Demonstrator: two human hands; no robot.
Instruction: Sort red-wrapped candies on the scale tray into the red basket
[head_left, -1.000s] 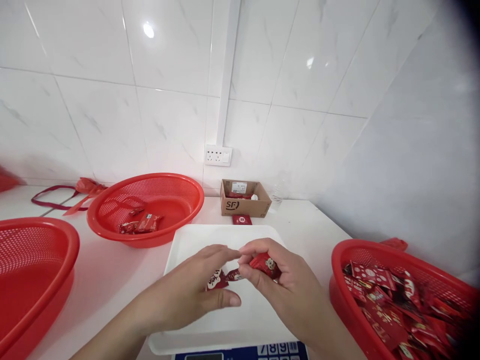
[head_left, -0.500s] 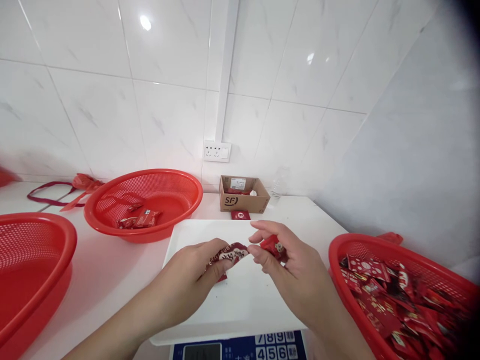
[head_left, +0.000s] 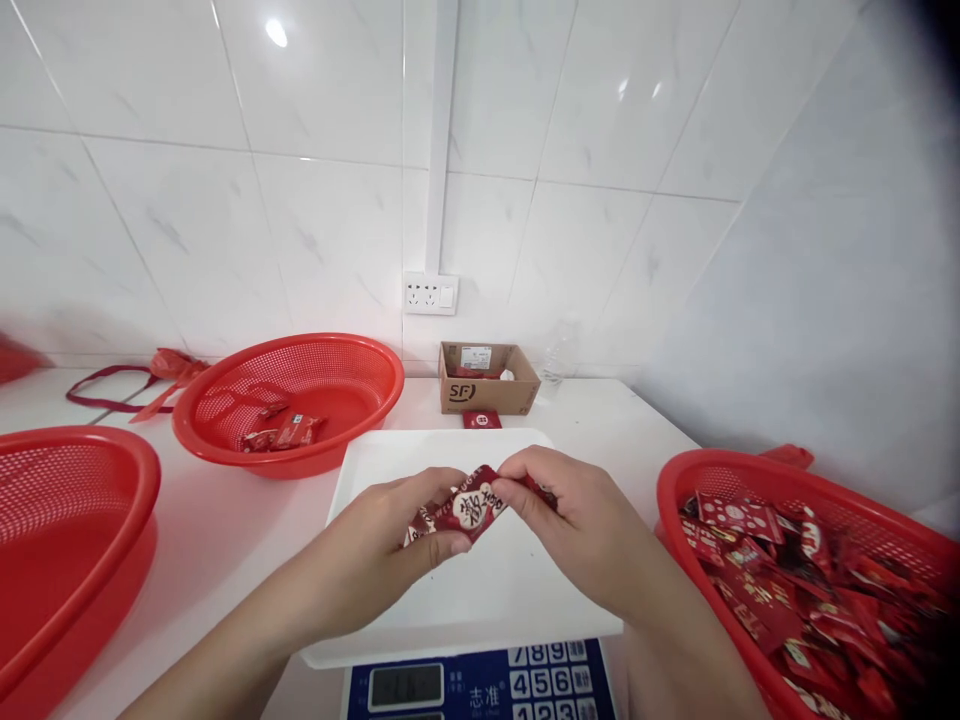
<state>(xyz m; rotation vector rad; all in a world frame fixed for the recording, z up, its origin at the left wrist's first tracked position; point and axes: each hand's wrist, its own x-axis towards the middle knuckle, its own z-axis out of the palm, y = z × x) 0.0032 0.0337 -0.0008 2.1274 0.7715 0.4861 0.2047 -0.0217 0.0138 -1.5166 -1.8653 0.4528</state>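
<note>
Over the white weighing tray [head_left: 480, 590], my left hand [head_left: 375, 550] is closed on a dark red candy packet [head_left: 472, 506] with white lettering. Another printed wrapper shows under that thumb, partly hidden. My right hand [head_left: 581, 520] pinches the same packet's right end between thumb and forefinger. A second small red packet [head_left: 541, 490] sits tucked inside the right hand, mostly covered by the fingers. Below the tray is the scale's blue panel [head_left: 472, 690] with a display and number keys.
At right a red basket [head_left: 686, 470] holds many red packets. A red basket [head_left: 360, 345] behind left holds several packets; another red basket [head_left: 75, 440] is at far left. A cardboard box [head_left: 487, 398], a red packet [head_left: 481, 420] and a clear plastic item [head_left: 559, 360] lie near the wall.
My right hand has closed in from the right and now grips the dark red packet's end. The packet has turned its printed face more toward me. The view has tilted slightly down.
</note>
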